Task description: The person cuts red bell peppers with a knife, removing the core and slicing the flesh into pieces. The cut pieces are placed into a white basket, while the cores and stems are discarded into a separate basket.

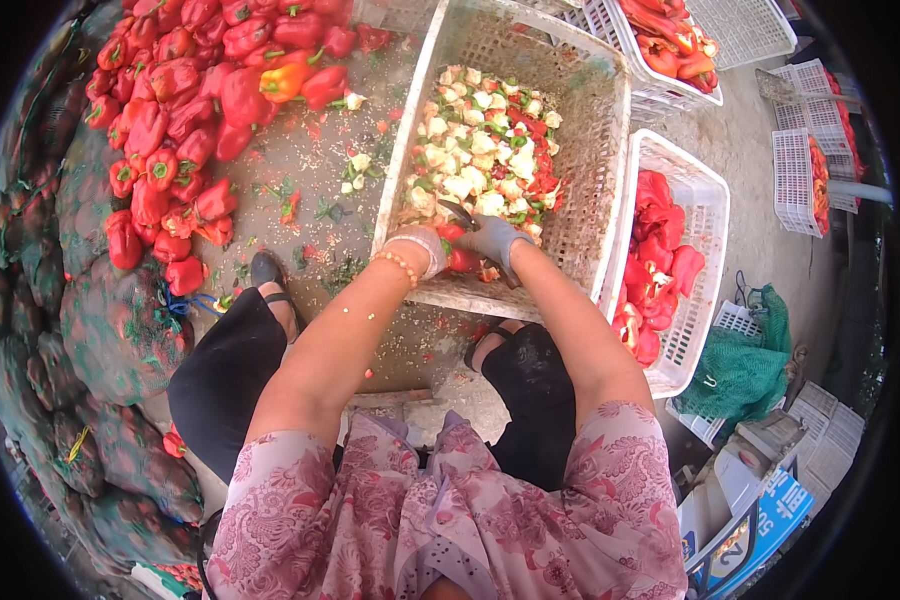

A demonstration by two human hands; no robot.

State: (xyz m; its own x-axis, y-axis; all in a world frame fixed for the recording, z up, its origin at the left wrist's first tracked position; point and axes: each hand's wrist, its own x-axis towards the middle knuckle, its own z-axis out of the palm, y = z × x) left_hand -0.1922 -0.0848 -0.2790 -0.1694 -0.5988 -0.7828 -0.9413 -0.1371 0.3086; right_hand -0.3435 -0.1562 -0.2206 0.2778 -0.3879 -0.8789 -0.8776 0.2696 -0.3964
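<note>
Both my hands are gloved and close together over the near end of a large white plastic crate (611,187). My left hand (420,249) grips a red bell pepper (451,232), of which only a part shows between the hands. Against the pepper, my right hand (493,240) holds a knife (459,214) with a dark curved blade; its handle sticks out below the palm. Another red piece (463,261) lies under my right fingers. Inside the crate is a heap of cut-out pepper cores (469,169) with pale seeds and green stems.
Whole red peppers (187,97) are piled at the upper left, beside full green mesh sacks (120,330). Right of the big crate stands a white basket (709,300) of cut red peppers (656,255). More pepper baskets (682,82) are beyond. Green netting (746,367) lies at the right.
</note>
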